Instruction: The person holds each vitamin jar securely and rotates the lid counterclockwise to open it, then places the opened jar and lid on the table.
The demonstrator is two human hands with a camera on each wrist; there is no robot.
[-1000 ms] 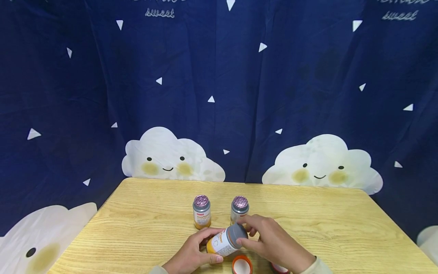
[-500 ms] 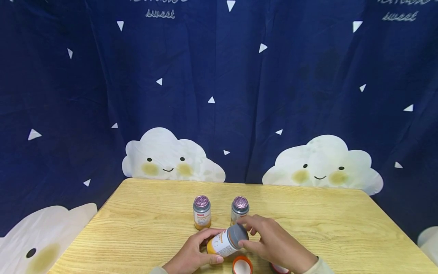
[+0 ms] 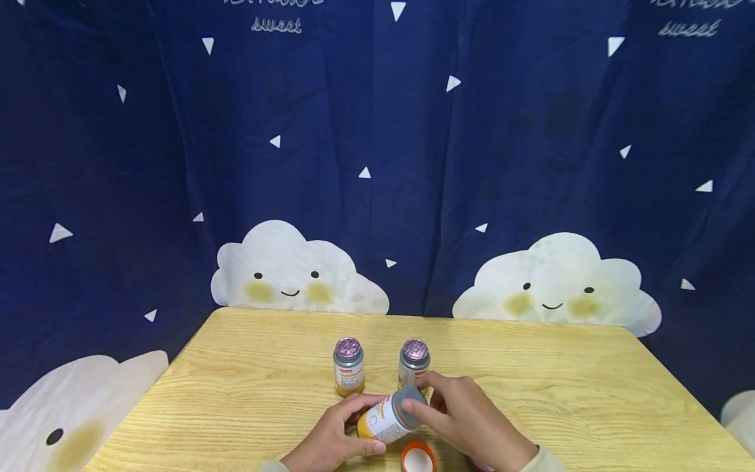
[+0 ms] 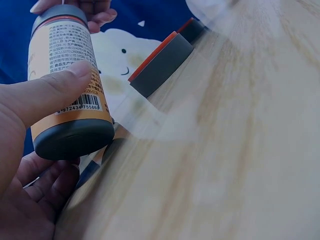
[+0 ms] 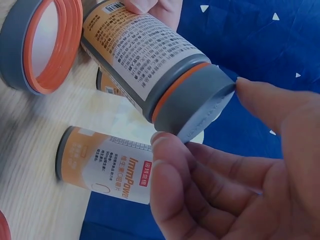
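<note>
Bottle (image 3: 382, 419), orange & white w/ grey cap (image 3: 411, 393) on, is leaning over the counter (image 3: 265, 373), capped end pointing up & to the R. Our L hand (image 3: 335, 434) is clamping round its body, thumb on the near side; our R hand (image 3: 472, 419) is pinching the grey cap betw. thumb & fingertips. Behind, two foil-topped bottles (image 3: 348, 372) are standing upright, side by side but apart. Nr the held one, an orange-rimmed cap (image 3: 418, 458) is lying inner side up; a red-rimmed cap (image 3: 479, 465) is sitting partly hidden by our R hand. Beyond, a navy curtain (image 3: 318, 85) w/ smiling clouds is hanging.
</note>
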